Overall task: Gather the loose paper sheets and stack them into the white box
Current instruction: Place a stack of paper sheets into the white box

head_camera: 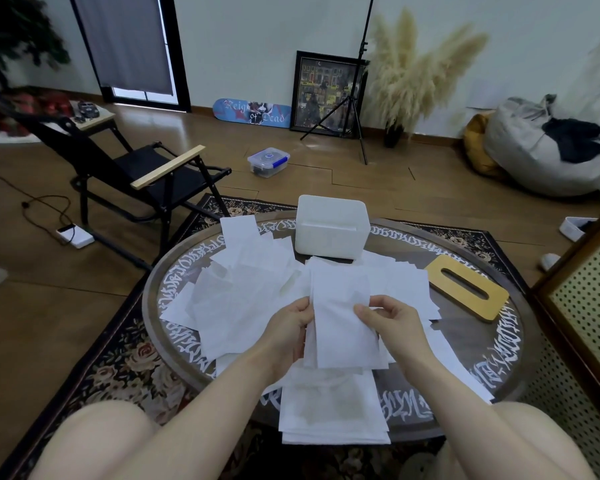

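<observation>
1. Head view: the white box [330, 226] stands open-topped at the far side of the round worktop [465, 344]; its inside cannot be seen well enough to tell whether any sheets lie in it.
2. On the floor well beyond the white box sits a clear lidded tub [268, 161] with blue clips and something dark inside.
3. Nearer than the white box, both hands hold one small stack of paper sheets [343, 323] above the worktop. The left hand [288, 327] grips the stack's left edge, fingers curled round it.
4. The right hand [392, 320] pinches the stack's right edge between thumb and bent fingers.
5. Loose paper sheets [243, 292] lie scattered and overlapping on the worktop, mostly to the left of and just in front of the white box; a tidier pile [329, 414] rests at the near rim, overhanging it.
6. A flat wooden lid with a slot [468, 289] lies to the right of the white box, beside the sheets.
7. The worktop is dark, with white lettering round its rim, and stands on a floral rug [118, 362].
8. Left of the white box stands a black folding chair [146, 174]; behind it, against the wall, lean a skateboard deck [252, 112] and a framed picture [326, 95], with a tripod [354, 98], pampas grass [416, 71] and a grey beanbag [548, 143] to the right.
</observation>
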Demonstrator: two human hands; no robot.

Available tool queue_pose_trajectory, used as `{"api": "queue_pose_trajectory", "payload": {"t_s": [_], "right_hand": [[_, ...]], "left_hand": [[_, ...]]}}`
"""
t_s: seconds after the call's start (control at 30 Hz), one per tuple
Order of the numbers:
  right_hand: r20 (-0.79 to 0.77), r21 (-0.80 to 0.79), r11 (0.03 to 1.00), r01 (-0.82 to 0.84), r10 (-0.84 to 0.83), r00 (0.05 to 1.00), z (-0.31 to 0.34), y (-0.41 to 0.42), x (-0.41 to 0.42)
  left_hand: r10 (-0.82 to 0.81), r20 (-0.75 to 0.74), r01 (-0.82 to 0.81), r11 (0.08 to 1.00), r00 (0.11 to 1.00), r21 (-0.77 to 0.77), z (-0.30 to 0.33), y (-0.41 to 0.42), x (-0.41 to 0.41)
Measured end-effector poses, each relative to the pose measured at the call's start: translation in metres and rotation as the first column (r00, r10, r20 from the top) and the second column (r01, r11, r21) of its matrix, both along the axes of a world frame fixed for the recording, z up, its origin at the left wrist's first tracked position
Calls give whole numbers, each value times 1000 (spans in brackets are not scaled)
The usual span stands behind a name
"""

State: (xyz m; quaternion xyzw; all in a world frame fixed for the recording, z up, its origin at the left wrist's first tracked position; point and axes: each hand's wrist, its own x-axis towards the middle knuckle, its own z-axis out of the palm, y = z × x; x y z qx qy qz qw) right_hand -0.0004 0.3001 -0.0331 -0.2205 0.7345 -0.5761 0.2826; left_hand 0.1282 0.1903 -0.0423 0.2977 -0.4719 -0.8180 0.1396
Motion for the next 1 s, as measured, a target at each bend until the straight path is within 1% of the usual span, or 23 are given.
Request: {"api": "queue_pose_trajectory", "payload": {"t_s": [0.1,0.2,0.33,0.4,0.47,0.53,0.6,0.67,0.73,0.8,0.9,1.0], "right_hand": [[-10,-5,1000,15,-15,1000,-2,0,0],[-7,-14,1000,28,-28,1000,-3,-1,0],[-16,-12,1000,21,-21,1000,-5,-2,0],[-25,-16,1000,21,-22,999,-4,-2,0],[-27,27,999,23,-22,999,-4,-1,-2],[0,128,992,-9,9,1000,-2,1,-3],[84,200,977,-78,62,995,1,4,-3],[162,215,966,-145,111,981,3,7,-3],[177,201,961,-189,154,972,3,9,-2],[145,168,962,-217,193,970,5,11,0],[142,61,976,-211,201,969,5,12,1],[136,54,977,-208,199,970,2,11,1]], "left_hand": [[3,-17,-3,999,1000,40,0,0,-1],[-29,-22,31,998,999,62,0,1,-1],[-11,11,12,998,1000,-67,-5,0,-2],[22,24,-20,996,999,-87,-6,0,-3],[42,22,-40,996,999,-82,-6,-2,-2],[50,12,-49,996,999,-72,-5,-3,-2],[50,-2,-50,997,999,-52,-6,-3,-1],[39,-5,-39,999,999,-37,-5,-3,-2],[27,0,-27,999,1000,-45,-5,-2,-2],[32,18,-30,996,999,-84,-5,0,-3],[73,69,-59,980,995,-190,-9,2,-3],[101,86,-80,971,991,-227,-11,3,-3]]}}
